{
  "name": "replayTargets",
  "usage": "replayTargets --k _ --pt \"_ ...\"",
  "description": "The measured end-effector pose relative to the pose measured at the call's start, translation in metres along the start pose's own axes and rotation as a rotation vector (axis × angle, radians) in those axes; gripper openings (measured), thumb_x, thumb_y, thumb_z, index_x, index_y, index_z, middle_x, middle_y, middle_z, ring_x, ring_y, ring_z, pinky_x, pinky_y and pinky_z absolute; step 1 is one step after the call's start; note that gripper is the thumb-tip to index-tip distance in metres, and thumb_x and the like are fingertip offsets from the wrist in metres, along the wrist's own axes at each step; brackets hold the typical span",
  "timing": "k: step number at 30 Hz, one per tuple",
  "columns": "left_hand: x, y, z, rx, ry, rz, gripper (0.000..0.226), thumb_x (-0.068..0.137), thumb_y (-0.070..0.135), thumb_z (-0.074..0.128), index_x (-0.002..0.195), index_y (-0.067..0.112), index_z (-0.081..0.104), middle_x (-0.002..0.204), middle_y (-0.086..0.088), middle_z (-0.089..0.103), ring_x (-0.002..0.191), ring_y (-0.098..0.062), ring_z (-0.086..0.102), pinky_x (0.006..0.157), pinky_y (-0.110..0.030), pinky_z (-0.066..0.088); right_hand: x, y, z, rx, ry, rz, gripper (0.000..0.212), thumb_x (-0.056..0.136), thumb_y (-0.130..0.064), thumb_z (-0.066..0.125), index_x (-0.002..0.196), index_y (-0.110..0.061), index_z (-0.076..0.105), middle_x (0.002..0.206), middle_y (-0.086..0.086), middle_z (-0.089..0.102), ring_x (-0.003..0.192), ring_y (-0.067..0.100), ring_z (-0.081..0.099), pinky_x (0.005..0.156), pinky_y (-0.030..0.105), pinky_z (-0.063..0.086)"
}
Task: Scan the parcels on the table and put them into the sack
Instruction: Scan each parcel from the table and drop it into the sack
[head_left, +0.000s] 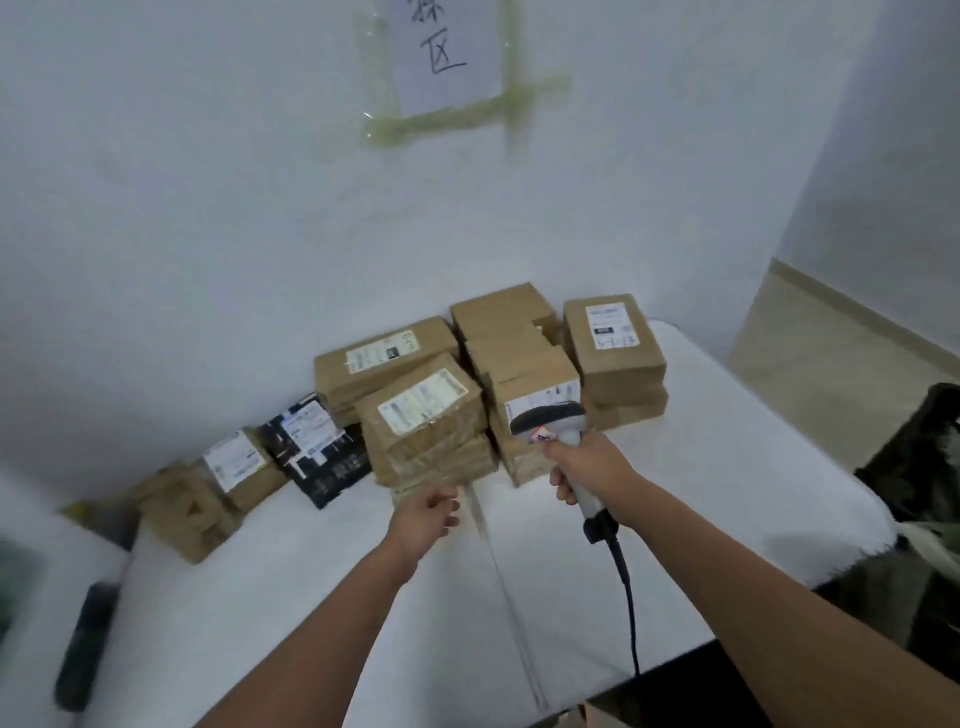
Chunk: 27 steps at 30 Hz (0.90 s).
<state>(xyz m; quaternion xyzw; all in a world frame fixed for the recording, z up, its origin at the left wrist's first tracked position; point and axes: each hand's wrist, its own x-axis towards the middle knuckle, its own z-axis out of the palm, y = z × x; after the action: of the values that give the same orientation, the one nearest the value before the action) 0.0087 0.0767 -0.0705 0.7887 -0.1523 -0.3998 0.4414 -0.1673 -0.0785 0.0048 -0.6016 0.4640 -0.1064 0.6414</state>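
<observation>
right grip (582, 475) wrapped round barcode scanner (550, 421), aimed at labelled carton (540, 400) just ahead | left grip (428, 514) loosely curled, empty, nearing taped carton (426, 415), likely next pick | bench (311, 597)

Brown parcels (423, 415) stacked against wall

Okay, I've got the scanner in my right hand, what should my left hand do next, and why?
Probably reach the left hand a little forward and grip the nearest brown box. It holds nothing and sits just short of that box, whose label faces up, while the right hand already aims the scanner at the pile.
</observation>
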Motion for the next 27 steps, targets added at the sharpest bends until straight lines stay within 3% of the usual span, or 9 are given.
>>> replayTargets --k 3,6,8,12,14,17,21,27 --pt "0.005 0.013 -0.038 0.084 0.203 0.268 0.013 0.098 0.017 0.057 0.096 0.022 0.069 0.097 0.005 0.070 0.089 -0.016 0.066 0.078 -0.026 0.053 0.014 -0.025 0.031 -0.039 -0.014 -0.044 0.028 0.094 -0.027 0.064 0.079 -0.004 0.062 0.060 0.011 0.060 0.045 0.018 0.053 0.043 0.022 0.044" --pt "0.019 0.030 -0.067 0.201 0.317 0.434 0.006 0.096 0.021 0.060 0.100 0.020 0.065 0.097 0.008 0.062 0.093 -0.014 0.062 0.074 -0.021 0.048 0.026 -0.043 0.051 -0.103 -0.012 -0.073 0.033 0.094 -0.032 0.063 0.074 -0.006 0.063 0.055 0.005 0.062 0.044 0.015 0.055 0.046 0.022 0.048" --pt "0.039 0.037 -0.082 0.348 0.355 0.471 0.021 0.092 0.026 0.066 0.111 0.022 0.061 0.112 0.002 0.056 0.105 -0.016 0.056 0.085 -0.027 0.046 0.034 -0.051 0.059 -0.129 0.004 -0.091 0.036 0.094 -0.035 0.062 0.070 -0.008 0.062 0.050 0.001 0.061 0.044 0.013 0.055 0.049 0.023 0.050" --pt "0.076 0.046 -0.100 0.626 0.253 0.436 0.070 0.083 0.044 0.073 0.142 0.023 0.042 0.147 -0.003 0.035 0.136 -0.024 0.034 0.111 -0.046 0.035 0.049 -0.060 0.067 -0.119 0.039 -0.083 0.034 0.093 -0.039 0.063 0.075 -0.009 0.061 0.056 0.003 0.062 0.046 0.014 0.056 0.052 0.026 0.050" --pt "0.092 0.052 -0.104 0.748 0.158 0.416 0.090 0.077 0.058 0.073 0.150 0.030 0.028 0.159 -0.006 0.018 0.146 -0.030 0.019 0.115 -0.057 0.024 0.055 -0.061 0.068 -0.110 0.051 -0.070 0.034 0.093 -0.039 0.064 0.077 -0.008 0.062 0.058 0.004 0.063 0.048 0.016 0.057 0.055 0.028 0.052" --pt "0.110 0.061 -0.105 0.922 0.023 0.320 0.112 0.071 0.069 0.071 0.155 0.036 0.005 0.163 -0.009 -0.007 0.150 -0.037 0.004 0.117 -0.064 0.013 0.062 -0.059 0.068 -0.114 0.080 -0.057 0.036 0.092 -0.040 0.064 0.075 -0.008 0.062 0.060 0.006 0.064 0.051 0.018 0.058 0.059 0.030 0.053" --pt "0.126 0.066 -0.104 0.967 -0.090 0.232 0.128 0.067 0.066 0.077 0.155 0.035 -0.011 0.162 -0.009 -0.017 0.148 -0.044 0.005 0.116 -0.063 0.018 0.068 -0.059 0.066 -0.132 0.105 -0.043 0.038 0.093 -0.039 0.063 0.071 -0.009 0.061 0.057 0.004 0.063 0.049 0.015 0.057 0.057 0.028 0.050" --pt "0.122 0.058 -0.103 0.796 -0.122 0.283 0.124 0.069 0.045 0.085 0.156 0.036 -0.004 0.159 -0.009 -0.009 0.145 -0.041 0.017 0.115 -0.050 0.030 0.065 -0.058 0.064 -0.105 0.099 -0.041 0.033 0.094 -0.037 0.062 0.076 -0.009 0.060 0.061 0.003 0.063 0.051 0.014 0.058 0.056 0.025 0.049"
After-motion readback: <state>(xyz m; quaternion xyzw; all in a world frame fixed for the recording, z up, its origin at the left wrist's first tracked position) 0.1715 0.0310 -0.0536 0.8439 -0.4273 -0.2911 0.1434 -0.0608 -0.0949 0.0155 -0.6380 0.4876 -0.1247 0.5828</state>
